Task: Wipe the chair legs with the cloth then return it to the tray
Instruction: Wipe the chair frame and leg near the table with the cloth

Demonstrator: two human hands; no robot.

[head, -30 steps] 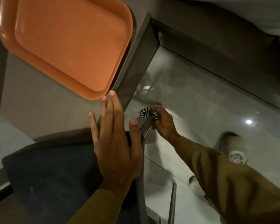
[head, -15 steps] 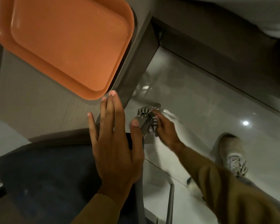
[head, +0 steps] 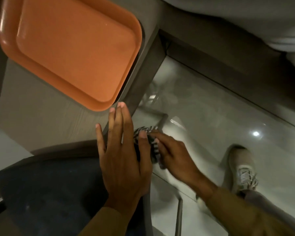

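Striped cloth point(head: 153, 147) bunched in right hand point(head: 175, 155) fingers, left hand point(head: 124, 160) flat, fingers spread, smooth orange tray point(head: 71, 48)

Orange tray point(head: 71, 48) lies on the table point(head: 41, 120)

**Glossy floor, dim room**

From my feed I see a pale, polished tile floor point(head: 220, 106) with a small bright light glint point(head: 256, 133) reflected on it. A grey wood-grain worktop point(head: 41, 106) fills the left side, its dark edge panel point(head: 143, 68) dropping to the floor. A dark skirting band point(head: 228, 65) runs along the far wall. The lighting is low and warm.
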